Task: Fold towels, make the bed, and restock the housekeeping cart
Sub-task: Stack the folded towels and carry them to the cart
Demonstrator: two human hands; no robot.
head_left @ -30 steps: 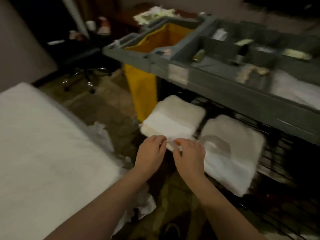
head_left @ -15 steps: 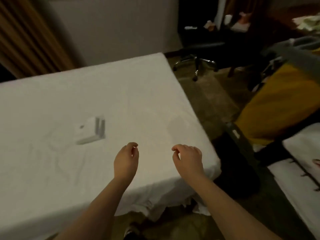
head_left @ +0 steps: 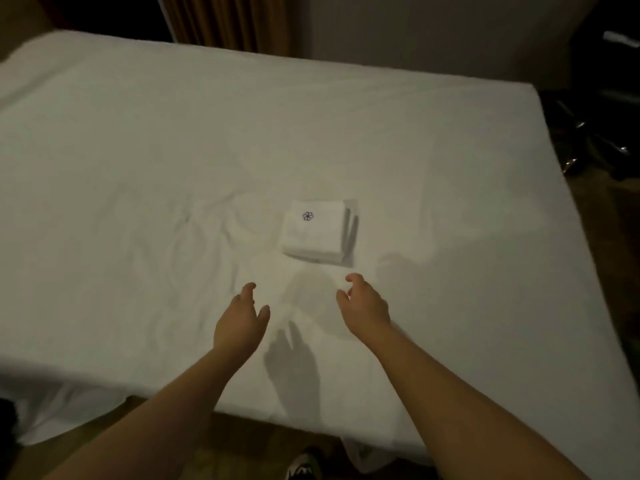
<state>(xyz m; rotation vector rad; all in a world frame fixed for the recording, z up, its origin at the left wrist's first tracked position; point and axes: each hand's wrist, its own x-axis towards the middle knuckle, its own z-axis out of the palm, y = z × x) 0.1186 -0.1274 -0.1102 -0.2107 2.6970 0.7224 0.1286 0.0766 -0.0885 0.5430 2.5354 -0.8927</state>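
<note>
A small stack of folded white towels (head_left: 318,232) with a dark flower logo on top lies in the middle of the bed (head_left: 138,140), which is covered by a wrinkled white sheet. My left hand (head_left: 242,315) hovers over the sheet just short of the stack, to its lower left, fingers loosely spread and holding nothing. My right hand (head_left: 363,304) hovers at the stack's lower right, fingers relaxed and slightly curled, also empty. Neither hand touches the towels.
Brown curtains (head_left: 214,22) hang behind the bed's far edge. A dark office chair base (head_left: 595,140) stands on the floor past the bed's right edge. The sheet's corner droops at the near left (head_left: 59,410). My shoe (head_left: 304,465) shows below the near edge.
My view swung left from the housekeeping cart and its shelved towels to the bed. Both hands left the cart towels and now reach forward over the sheet toward the small folded stack.
</note>
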